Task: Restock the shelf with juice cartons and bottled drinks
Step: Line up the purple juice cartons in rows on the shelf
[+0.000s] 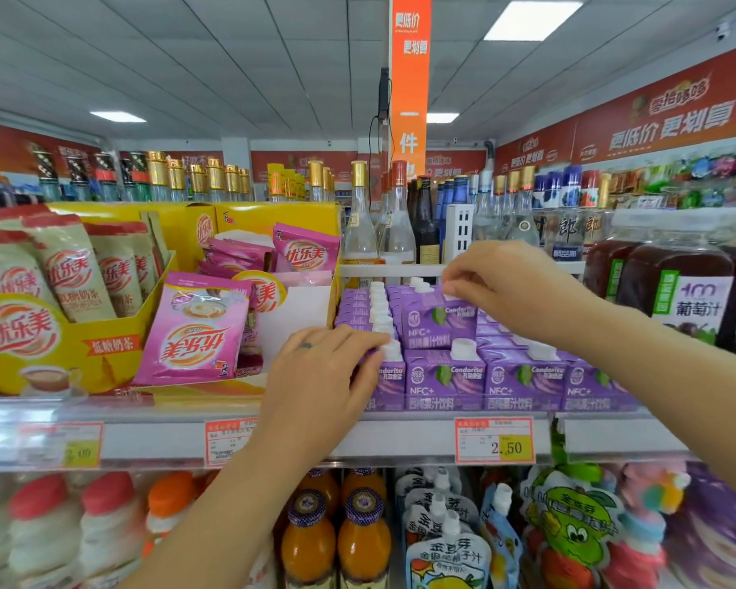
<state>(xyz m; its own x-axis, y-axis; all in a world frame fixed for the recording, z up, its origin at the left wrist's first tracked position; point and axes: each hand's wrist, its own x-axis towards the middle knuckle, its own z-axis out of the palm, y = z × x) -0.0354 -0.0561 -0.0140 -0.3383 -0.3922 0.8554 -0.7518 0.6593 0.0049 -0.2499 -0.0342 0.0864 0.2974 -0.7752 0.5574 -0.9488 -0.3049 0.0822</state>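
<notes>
Purple juice cartons (445,378) with white caps stand in rows on the top shelf (400,435). One purple carton (436,323) sits raised on top of the second row. My right hand (502,286) pinches its top at the cap. My left hand (328,376) grips the front-left carton (389,384), fingers curled over its top beside the white cap. Dark grape juice bottles (676,286) stand at the right end of the same shelf.
Yellow display boxes with pink and beige milk tea sachets (196,333) fill the shelf's left part. Glass liquor bottles (396,223) stand behind. Below are orange drink bottles (336,533), pouch drinks (447,550) and white bottles with red caps (107,533). A 2.50 price tag (493,440) hangs on the rail.
</notes>
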